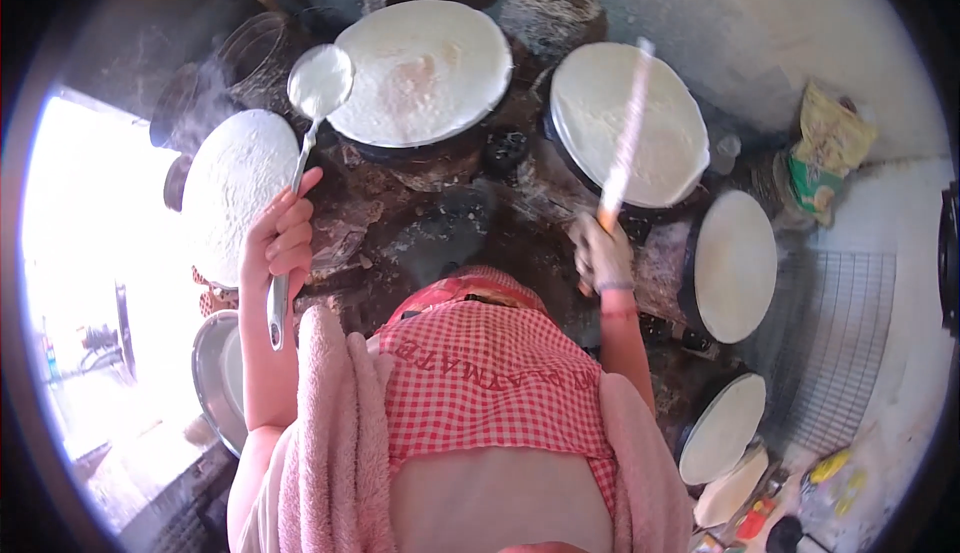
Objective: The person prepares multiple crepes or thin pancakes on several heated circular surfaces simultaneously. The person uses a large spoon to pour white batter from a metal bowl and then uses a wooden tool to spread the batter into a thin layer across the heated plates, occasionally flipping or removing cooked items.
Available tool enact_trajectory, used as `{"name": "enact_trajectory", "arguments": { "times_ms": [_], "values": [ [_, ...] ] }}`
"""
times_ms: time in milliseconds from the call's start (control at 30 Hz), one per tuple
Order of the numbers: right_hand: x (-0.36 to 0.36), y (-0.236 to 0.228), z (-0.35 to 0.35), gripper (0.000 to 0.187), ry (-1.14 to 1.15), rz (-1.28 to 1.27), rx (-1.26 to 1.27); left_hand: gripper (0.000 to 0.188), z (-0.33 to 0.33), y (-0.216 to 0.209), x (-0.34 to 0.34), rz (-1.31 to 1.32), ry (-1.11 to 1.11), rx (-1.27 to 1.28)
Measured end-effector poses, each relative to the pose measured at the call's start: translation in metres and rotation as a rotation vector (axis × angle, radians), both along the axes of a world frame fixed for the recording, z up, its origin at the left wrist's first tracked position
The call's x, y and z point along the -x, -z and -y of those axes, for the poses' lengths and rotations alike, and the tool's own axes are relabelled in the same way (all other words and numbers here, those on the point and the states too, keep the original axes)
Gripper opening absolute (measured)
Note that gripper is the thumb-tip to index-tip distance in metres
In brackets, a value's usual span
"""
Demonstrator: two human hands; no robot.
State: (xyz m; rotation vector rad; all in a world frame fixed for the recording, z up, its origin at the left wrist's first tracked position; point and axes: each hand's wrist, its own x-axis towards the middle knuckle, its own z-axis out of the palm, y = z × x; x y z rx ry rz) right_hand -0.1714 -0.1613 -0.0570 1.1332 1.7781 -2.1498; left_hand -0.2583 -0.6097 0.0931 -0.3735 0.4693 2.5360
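My left hand (280, 238) is closed around the handle of a metal ladle (322, 81), its bowl coated in white batter. That bowl is over the left edge of a large round griddle (420, 73) covered with a white batter layer. My right hand (604, 255) grips the wooden handle of a long flat spatula (628, 138), whose pale blade is blurred. The blade reaches up across another white-covered griddle (590, 103); whether it touches the surface I cannot tell. Beside my left hand is a further white-topped round griddle (232, 198).
More white round griddles stand on the right, one (737, 268) beside my right hand and one (722, 431) lower down. A metal basin (222, 378) sits near my left forearm. Steam rises at the left. A wire rack (830, 333) and a yellow-green bag (825, 148) are at the right.
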Motion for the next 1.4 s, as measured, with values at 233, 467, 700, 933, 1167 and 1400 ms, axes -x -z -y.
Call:
{"name": "enact_trajectory", "arguments": {
  "times_ms": [233,467,700,933,1167,1400],
  "values": [
    [0.229,0.025,0.058,0.034,-0.285,-0.136,-0.299,0.039,0.081,0.043,-0.062,0.039,-0.130,0.532],
    [0.183,0.063,0.057,0.047,-0.789,-0.583,-1.074,0.050,0.076,0.035,-0.099,0.196,-0.351,-0.021],
    [0.251,0.012,0.106,0.040,-1.154,-0.186,-1.172,0.050,0.061,0.050,-0.083,0.283,-0.359,-0.214],
    [0.240,0.015,0.109,0.047,-1.287,-0.076,-1.140,0.049,0.066,0.054,-0.074,0.296,-0.328,-0.141],
    [0.238,0.063,0.119,0.048,-1.058,-0.217,-0.886,0.050,0.071,0.047,-0.056,0.245,-0.287,-0.197],
    [0.153,0.043,0.100,0.045,-0.774,-0.166,0.106,0.050,0.076,0.045,-0.045,0.172,-0.230,-0.115]
  ]
}}
